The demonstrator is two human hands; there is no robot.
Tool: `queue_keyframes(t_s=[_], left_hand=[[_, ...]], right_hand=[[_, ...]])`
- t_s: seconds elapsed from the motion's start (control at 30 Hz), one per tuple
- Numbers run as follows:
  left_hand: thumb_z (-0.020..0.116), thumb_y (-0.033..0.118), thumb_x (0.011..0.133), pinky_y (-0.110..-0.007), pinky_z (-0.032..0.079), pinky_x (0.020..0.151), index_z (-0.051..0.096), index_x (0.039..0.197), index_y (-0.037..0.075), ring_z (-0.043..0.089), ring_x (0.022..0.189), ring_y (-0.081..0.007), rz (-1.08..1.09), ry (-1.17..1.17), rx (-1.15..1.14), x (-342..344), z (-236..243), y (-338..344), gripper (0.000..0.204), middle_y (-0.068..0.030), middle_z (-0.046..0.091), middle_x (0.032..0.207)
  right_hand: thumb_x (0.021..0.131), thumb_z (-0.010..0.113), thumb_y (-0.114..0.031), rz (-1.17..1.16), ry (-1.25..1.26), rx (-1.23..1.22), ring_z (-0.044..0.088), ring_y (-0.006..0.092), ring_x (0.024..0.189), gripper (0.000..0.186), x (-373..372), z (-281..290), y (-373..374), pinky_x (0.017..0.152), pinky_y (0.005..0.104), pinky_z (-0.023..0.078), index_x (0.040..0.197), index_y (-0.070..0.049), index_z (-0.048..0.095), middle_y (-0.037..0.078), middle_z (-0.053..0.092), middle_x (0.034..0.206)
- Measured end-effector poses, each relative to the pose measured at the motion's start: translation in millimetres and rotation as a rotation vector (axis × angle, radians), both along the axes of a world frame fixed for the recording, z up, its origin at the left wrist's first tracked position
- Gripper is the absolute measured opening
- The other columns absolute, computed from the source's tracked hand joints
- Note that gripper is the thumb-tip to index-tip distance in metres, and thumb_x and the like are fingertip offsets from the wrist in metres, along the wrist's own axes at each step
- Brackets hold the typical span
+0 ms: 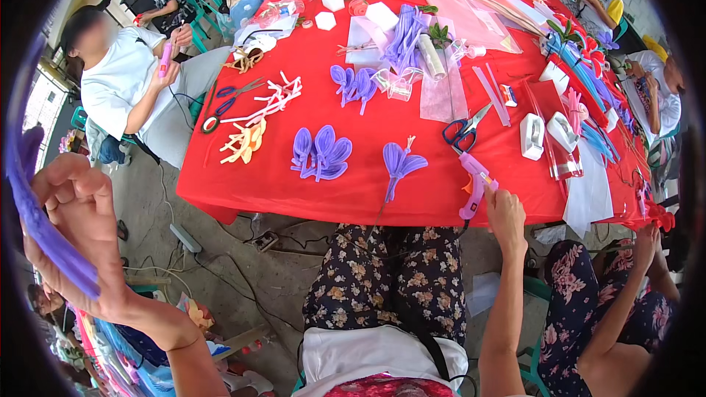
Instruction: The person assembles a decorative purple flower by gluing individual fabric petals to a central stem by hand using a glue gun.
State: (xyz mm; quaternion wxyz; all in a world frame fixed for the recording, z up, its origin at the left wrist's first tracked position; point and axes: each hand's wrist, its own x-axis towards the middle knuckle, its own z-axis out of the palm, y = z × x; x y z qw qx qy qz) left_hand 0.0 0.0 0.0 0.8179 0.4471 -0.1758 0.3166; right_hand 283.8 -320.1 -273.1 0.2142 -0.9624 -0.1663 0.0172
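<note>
Touching hands (77,213) (507,219) — purple strip (45,231), glue gun (479,182)

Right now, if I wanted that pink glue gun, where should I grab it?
Probably by its handle, coming from the near edge of the table: the handle reaches toward that edge, with the orange trigger beside it, while the nozzle end of the glue gun points away. The right hand is at its back end.
</note>
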Motion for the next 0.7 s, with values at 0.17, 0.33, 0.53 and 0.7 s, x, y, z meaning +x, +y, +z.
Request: queue_keyframes(t_s=[0.17, 0.33, 0.53, 0.7], left_hand=[[0.058, -0.001, 0.071, -0.036, 0.027, 0.089, 0.046, 0.094, 0.003, 0.035, 0.103, -0.0163, 0.098, 0.104, -0.176, 9, -6, -8, 0.027, -0.0037, 0.043, 0.093], [0.056, 0.006, 0.077, -0.039, 0.031, 0.089, 0.042, 0.118, -0.001, 0.04, 0.1, -0.0186, 0.106, 0.109, -0.128, 17, -14, -15, 0.044, -0.0061, 0.051, 0.093], [0.053, 0.007, 0.079, -0.041, 0.036, 0.086, 0.043, 0.114, -0.002, 0.043, 0.097, -0.0207, 0.148, 0.191, -0.192, 24, -35, -18, 0.038, -0.0099, 0.051, 0.1], [0.057, 0.013, 0.076, -0.039, 0.043, 0.081, 0.043, 0.115, 0.0, 0.054, 0.09, -0.0219, 0.381, 0.507, -0.244, 43, -77, -31, 0.043, -0.0127, 0.056, 0.098]], right_hand=[[0.085, 0.05, -0.031, 0.182, -0.173, 0.092, 0.057, 0.0328, 0.05, 0.036, -49, 30, 64, 0.043, 0.0413, 0.044, 0.059, -0.005, 0.053, 0.016, 0.054, 0.051], [0.073, 0.061, -0.041, 0.293, -0.196, 0.103, 0.057, 0.0312, 0.047, 0.044, -72, -3, 125, 0.042, 0.0402, 0.044, 0.051, -0.005, 0.05, 0.015, 0.054, 0.05], [0.072, 0.062, -0.031, 0.23, -0.105, 0.132, 0.057, 0.0335, 0.054, 0.031, -70, -23, 144, 0.048, 0.0429, 0.045, 0.061, -0.003, 0.051, 0.017, 0.056, 0.057], [0.072, 0.061, -0.023, 0.162, -0.028, 0.208, 0.056, 0.0373, 0.062, 0.024, -61, -27, 149, 0.052, 0.0455, 0.043, 0.065, -0.003, 0.051, 0.017, 0.057, 0.062]])
